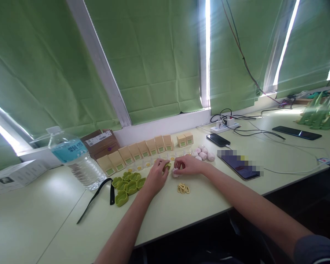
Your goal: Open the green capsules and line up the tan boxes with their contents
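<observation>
Fingers of my left hand [158, 176] are closed on a small green flower-shaped cup [167, 165]. Close beside it, my right hand [187, 165] pinches a pale pink rounded piece [175, 172] at the table surface. Several more green cups [132, 187] lie in a cluster left of my left hand. Beyond my right hand sits a group of pale pink rounded pieces [203, 154]. A little pile of yellow rings [183, 189] lies nearer to me, below my right hand. Small clear containers with yellow marks [147, 164] stand in a row behind my hands, partly hidden.
Behind them stands a row of small kraft boxes [134, 151], with two more boxes [185, 139] to the right. A large water bottle [78, 159] and a black strap [112, 192] are at left. Phones [238, 165] and a power strip [224, 127] with cables lie right.
</observation>
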`<move>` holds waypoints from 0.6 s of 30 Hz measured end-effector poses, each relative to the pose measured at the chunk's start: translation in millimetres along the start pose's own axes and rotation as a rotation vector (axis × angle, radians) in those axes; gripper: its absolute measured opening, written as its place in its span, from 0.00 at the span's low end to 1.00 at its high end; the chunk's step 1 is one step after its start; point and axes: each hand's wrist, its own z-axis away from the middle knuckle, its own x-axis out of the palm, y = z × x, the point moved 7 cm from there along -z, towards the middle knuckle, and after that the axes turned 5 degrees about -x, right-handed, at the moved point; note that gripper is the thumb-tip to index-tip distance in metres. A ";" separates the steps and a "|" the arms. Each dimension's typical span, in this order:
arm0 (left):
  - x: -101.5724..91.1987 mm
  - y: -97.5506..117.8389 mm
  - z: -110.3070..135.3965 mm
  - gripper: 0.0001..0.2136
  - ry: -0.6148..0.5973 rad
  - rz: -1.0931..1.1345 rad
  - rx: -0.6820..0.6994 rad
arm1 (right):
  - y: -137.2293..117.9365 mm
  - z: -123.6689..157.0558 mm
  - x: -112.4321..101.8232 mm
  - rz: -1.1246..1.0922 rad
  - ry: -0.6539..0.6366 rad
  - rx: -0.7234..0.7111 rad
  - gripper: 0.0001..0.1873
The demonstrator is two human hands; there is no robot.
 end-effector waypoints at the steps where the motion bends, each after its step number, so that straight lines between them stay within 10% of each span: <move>1: -0.4 0.4 0.1 0.14 0.000 0.005 -0.004 | 0.1 0.1 -0.5 0.003 -0.001 -0.002 0.15; 18: -4.1 19.1 1.9 0.25 -0.044 0.146 0.115 | 9.0 -7.8 -6.1 0.089 0.162 -0.063 0.10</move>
